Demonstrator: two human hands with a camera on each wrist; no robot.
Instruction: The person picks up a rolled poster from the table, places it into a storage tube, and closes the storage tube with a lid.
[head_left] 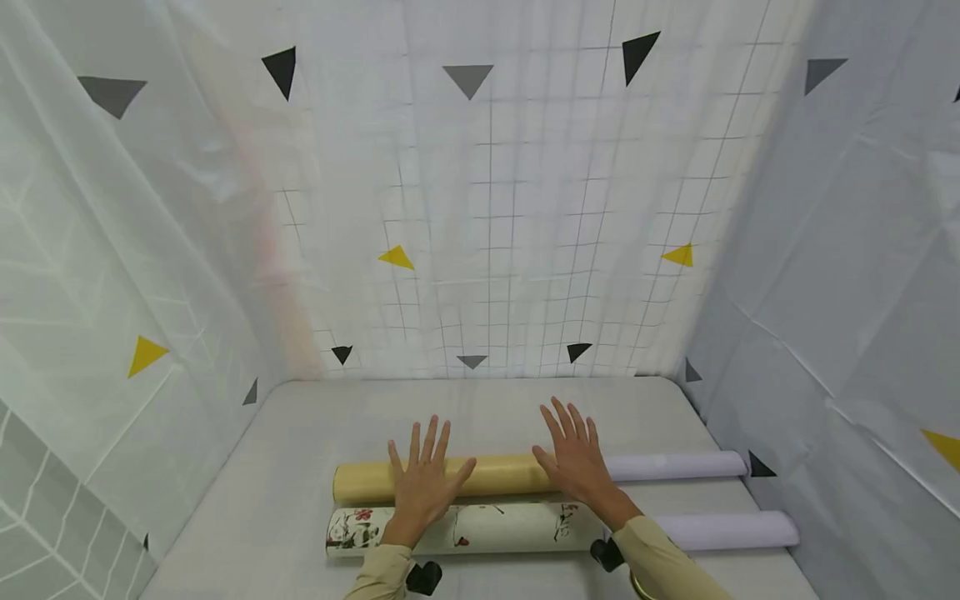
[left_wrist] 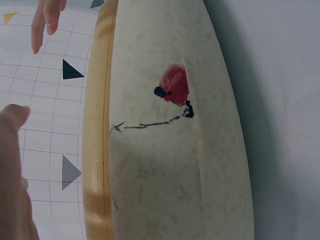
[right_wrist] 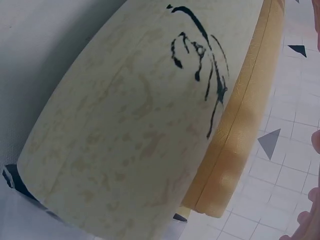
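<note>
My left hand [head_left: 423, 492] has its fingers straight and spread, overlapping a yellow roll [head_left: 502, 477] and a cream roll [head_left: 517, 529] in the head view. The cream one bears red flowers and black brush strokes. Farther right, my right hand [head_left: 581, 467] is spread the same way over the yellow roll's right end. Neither hand grips anything. Both rolls lie side by side, running left to right. Pale lilac lengths [head_left: 675, 467] extend from their right ends. In the left wrist view, a red painted flower [left_wrist: 175, 85] shows close up on the cream roll.
The rolls lie on a white-covered table [head_left: 247, 483]. Behind it hangs a white gridded sheet [head_left: 525, 208] with black, grey and yellow triangles. Pale sheets [head_left: 825, 250] flank both sides. A small black device [head_left: 423, 577] sits at each wrist.
</note>
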